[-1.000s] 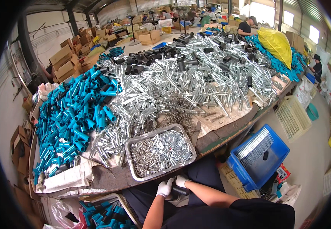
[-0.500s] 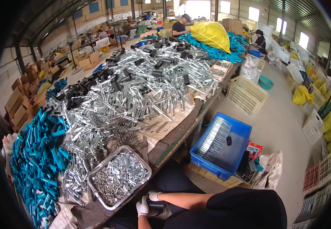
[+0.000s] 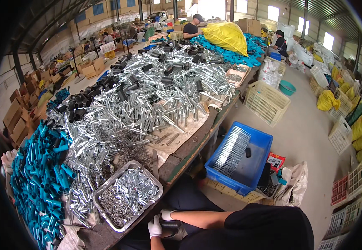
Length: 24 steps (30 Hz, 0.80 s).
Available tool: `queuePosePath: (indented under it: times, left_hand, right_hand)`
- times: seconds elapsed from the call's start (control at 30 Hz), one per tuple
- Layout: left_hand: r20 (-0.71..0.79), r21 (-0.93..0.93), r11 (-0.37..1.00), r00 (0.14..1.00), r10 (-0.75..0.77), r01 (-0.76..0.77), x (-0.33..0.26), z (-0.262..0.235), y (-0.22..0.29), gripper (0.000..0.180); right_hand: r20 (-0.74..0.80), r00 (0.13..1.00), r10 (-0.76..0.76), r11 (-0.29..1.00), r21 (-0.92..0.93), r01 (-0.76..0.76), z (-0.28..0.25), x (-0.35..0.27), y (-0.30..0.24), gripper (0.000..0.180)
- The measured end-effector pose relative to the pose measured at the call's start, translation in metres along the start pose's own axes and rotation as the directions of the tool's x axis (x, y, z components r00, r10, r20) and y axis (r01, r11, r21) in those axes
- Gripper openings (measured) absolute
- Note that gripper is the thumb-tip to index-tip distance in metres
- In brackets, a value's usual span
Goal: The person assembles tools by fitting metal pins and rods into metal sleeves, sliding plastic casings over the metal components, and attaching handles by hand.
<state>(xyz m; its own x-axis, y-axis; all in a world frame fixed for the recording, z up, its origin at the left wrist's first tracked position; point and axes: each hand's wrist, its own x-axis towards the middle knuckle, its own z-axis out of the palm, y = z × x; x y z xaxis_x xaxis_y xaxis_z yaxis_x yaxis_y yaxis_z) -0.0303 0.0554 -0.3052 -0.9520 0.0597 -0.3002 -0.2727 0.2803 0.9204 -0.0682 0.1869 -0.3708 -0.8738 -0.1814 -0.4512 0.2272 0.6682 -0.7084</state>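
Black tube (image 3: 170, 224) gripped by both gloved hands, left hand (image 3: 154, 227) and right hand (image 3: 167, 214) curled around it at the lap below the table edge (image 3: 189, 152) | workbench piled with silver tubes (image 3: 147, 96), metal tray (image 3: 126, 196) at near edge | warehouse; open concrete floor (image 3: 306, 133) right, blue crate (image 3: 239, 162) alongside.

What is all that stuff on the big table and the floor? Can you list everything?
metal tubes: a huge heap, silver, middle of the table
plastic tubes: many, teal, table's left end
black sleeves: many, black, among the silver heap
metal tray: one, grey, full of small silver parts, near table edge
blue crate: one, on floor, right of table
yellow sack: one, far end
left hand: white glove, on a dark cylinder
right hand: white glove, on the same cylinder
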Motion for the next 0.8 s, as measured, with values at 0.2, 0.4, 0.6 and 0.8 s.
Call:
queuePosePath:
  times: [0.2, 0.4, 0.6, 0.8]
  left_hand:
    - [-0.015, 0.008, 1.000, 1.000, 0.010, -0.010, -0.004, 0.004, 0.016, 0.038]
    - [-0.010, -0.024, 1.000, 1.000, 0.016, -0.017, -0.001, 0.000, 0.004, 0.038]
    - [-0.023, -0.044, 0.999, 1.000, 0.006, -0.007, 0.002, -0.003, -0.008, 0.038]
    - [-0.023, -0.054, 0.999, 1.000, 0.007, -0.008, 0.006, -0.001, -0.015, 0.038]
  right_hand:
    - [-0.006, 1.000, 0.000, 1.000, 0.018, 0.000, -0.007, -0.003, -0.002, 0.042]
    - [0.028, 0.999, 0.031, 0.999, -0.025, -0.031, -0.008, -0.007, -0.010, 0.043]
    - [0.032, 0.998, 0.049, 0.999, -0.012, -0.049, -0.009, -0.012, -0.018, 0.043]
    - [0.053, 0.996, 0.073, 0.997, -0.007, -0.072, -0.010, -0.011, -0.019, 0.038]
